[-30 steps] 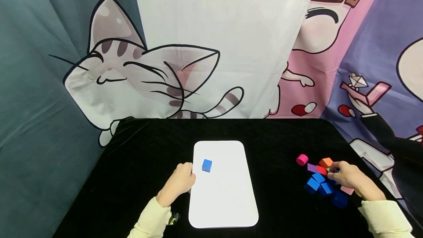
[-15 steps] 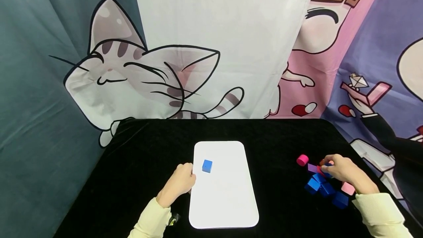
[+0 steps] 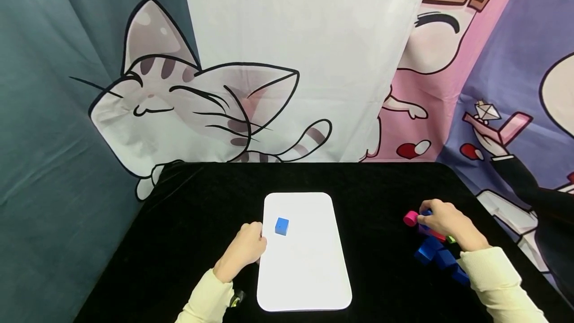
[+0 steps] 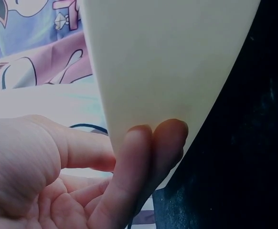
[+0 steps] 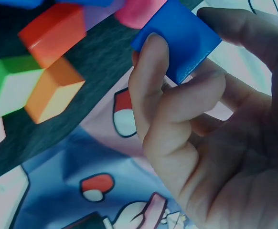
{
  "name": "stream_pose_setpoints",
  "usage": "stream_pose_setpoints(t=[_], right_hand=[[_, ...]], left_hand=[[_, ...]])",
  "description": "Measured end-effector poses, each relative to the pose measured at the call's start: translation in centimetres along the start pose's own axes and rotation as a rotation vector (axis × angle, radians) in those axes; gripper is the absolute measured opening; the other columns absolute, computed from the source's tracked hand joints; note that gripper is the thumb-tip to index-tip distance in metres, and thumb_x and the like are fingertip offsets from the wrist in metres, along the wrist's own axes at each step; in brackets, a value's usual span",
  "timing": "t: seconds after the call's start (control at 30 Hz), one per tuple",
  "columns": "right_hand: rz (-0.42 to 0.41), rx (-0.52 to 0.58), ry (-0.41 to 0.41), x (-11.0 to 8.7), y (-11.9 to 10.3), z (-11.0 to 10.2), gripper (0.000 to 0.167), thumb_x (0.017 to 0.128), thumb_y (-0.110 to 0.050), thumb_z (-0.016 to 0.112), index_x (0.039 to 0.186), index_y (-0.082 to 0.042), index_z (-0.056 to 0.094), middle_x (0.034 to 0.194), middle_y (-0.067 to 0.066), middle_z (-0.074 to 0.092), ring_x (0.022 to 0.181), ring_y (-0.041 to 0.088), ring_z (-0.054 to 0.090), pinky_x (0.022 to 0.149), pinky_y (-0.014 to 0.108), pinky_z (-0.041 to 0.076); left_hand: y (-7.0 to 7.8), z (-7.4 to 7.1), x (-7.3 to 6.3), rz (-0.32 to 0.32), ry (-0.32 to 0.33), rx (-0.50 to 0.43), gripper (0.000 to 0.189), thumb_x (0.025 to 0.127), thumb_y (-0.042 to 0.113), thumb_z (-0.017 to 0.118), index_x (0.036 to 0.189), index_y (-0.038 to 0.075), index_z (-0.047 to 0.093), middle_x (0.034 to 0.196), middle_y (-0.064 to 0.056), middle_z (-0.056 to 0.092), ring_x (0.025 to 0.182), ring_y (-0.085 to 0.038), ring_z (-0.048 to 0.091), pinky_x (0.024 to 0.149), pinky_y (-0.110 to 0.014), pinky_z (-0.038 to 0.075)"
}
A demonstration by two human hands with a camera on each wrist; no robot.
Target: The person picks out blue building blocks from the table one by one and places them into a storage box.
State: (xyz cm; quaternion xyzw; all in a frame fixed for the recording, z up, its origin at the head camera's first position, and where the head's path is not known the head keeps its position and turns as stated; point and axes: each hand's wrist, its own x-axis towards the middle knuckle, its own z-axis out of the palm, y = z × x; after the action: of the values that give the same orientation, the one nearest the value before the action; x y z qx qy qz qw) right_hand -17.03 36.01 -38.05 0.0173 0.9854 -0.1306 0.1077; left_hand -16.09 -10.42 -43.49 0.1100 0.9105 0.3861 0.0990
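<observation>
My right hand [image 3: 444, 221] pinches a blue block [image 5: 182, 40] between thumb and fingers, just above the pile of blocks at the right. My left hand [image 3: 245, 244] grips the left edge of a white board [image 3: 305, 268]; in the left wrist view its fingertips [image 4: 170, 131] press on one face of the board [image 4: 163, 62]. On the board, near its upper left, sits one blue cube [image 3: 281, 226]. A pink cylinder [image 3: 410, 218] lies just left of the right hand, which hides part of the pile.
Below the right hand lie several blue blocks [image 3: 445, 259]. In the right wrist view, a red block [image 5: 53, 33], an orange block [image 5: 55, 90] and a green block [image 5: 15, 83] lie close together. A black cloth [image 3: 215, 198] covers the table; a printed curtain [image 3: 350, 39] hangs behind.
My right hand has moved left and away from me over the pile, and now carries a blue block out of it. The left hand and the board stay in place.
</observation>
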Motion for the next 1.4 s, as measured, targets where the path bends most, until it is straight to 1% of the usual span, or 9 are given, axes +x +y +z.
stream_pose_setpoints(t=[0.2,0.3,0.43,0.53,0.67,0.77,0.83,1.07,1.4], right_hand=[[-0.026,0.003,-0.004,1.1,-2.2,0.0,0.031,0.083,-0.032,0.062,0.1,-0.006,0.062,0.091,0.017,0.061,0.075,0.027,0.055,0.056,0.043,0.044],[-0.026,-0.003,-0.004,1.7,-3.2,0.0,0.031,0.082,-0.032,0.062,0.101,-0.007,0.062,0.09,0.015,0.059,0.074,0.026,0.053,0.057,0.044,0.044],[-0.028,0.001,-0.01,2.2,-4.5,0.1,0.033,0.082,-0.031,0.062,0.104,-0.007,0.062,0.093,0.017,0.059,0.075,0.026,0.054,0.059,0.048,0.045],[-0.052,0.002,-0.001,2.6,-5.5,0.3,0.032,0.081,-0.031,0.063,0.103,-0.007,0.062,0.093,0.018,0.06,0.074,0.026,0.054,0.059,0.048,0.045],[-0.068,-0.001,-0.01,3.2,-6.7,0.5,0.032,0.082,-0.029,0.062,0.105,-0.007,0.062,0.092,0.016,0.059,0.074,0.024,0.053,0.059,0.045,0.045],[-0.084,0.004,-0.021,3.5,-7.7,0.7,0.031,0.083,-0.028,0.062,0.106,-0.007,0.062,0.094,0.015,0.059,0.075,0.023,0.053,0.062,0.044,0.046],[-0.103,0.01,-0.014,3.7,-8.4,0.8,0.029,0.083,-0.027,0.062,0.104,-0.007,0.062,0.094,0.014,0.06,0.075,0.023,0.053,0.063,0.045,0.047],[-0.148,0.025,0.015,4.4,-10.7,1.4,0.023,0.081,-0.025,0.063,0.098,-0.009,0.064,0.086,0.009,0.061,0.073,0.021,0.055,0.065,0.043,0.048],[-0.183,0.059,-0.008,4.8,-13.6,1.6,0.022,0.082,-0.024,0.062,0.098,-0.01,0.063,0.077,0.003,0.06,0.067,0.018,0.053,0.062,0.038,0.047]], left_hand=[[0.0,-0.1,0.1,0.008,0.016,0.017,0.009,0.085,-0.002,0.045,0.084,-0.005,0.054,0.062,-0.007,0.052,0.04,-0.012,0.05,0.037,-0.023,0.041],[0.0,-0.1,0.1,0.015,0.012,0.017,0.011,0.085,-0.002,0.044,0.084,-0.005,0.054,0.061,-0.007,0.052,0.039,-0.011,0.051,0.036,-0.022,0.041],[0.1,-0.1,0.0,0.02,0.007,0.018,0.011,0.084,-0.002,0.043,0.083,-0.004,0.054,0.059,-0.006,0.051,0.038,-0.011,0.051,0.036,-0.022,0.041],[0.1,-0.1,-0.1,0.021,0.007,0.019,0.011,0.085,-0.002,0.043,0.084,-0.004,0.054,0.059,-0.006,0.051,0.038,-0.011,0.05,0.036,-0.022,0.04],[-0.1,0.0,-0.1,0.024,0.01,0.013,0.012,0.085,-0.002,0.043,0.086,-0.005,0.054,0.06,-0.006,0.052,0.039,-0.011,0.05,0.036,-0.022,0.041],[-0.2,0.1,-0.1,0.021,0.007,-0.001,0.012,0.086,-0.002,0.043,0.088,-0.006,0.054,0.062,-0.007,0.053,0.039,-0.011,0.051,0.036,-0.023,0.041],[-0.2,0.0,-0.2,0.018,0.004,-0.005,0.012,0.086,-0.001,0.043,0.087,-0.006,0.054,0.062,-0.007,0.053,0.039,-0.011,0.051,0.037,-0.023,0.042],[0.0,-0.1,-0.1,0.017,0.012,0.014,0.012,0.085,-0.002,0.044,0.088,-0.006,0.054,0.061,-0.006,0.052,0.039,-0.011,0.05,0.036,-0.022,0.04],[0.0,0.0,-0.2,0.021,0.005,0.008,0.014,0.086,-0.002,0.043,0.091,-0.008,0.055,0.061,-0.006,0.053,0.038,-0.011,0.051,0.036,-0.022,0.04]])
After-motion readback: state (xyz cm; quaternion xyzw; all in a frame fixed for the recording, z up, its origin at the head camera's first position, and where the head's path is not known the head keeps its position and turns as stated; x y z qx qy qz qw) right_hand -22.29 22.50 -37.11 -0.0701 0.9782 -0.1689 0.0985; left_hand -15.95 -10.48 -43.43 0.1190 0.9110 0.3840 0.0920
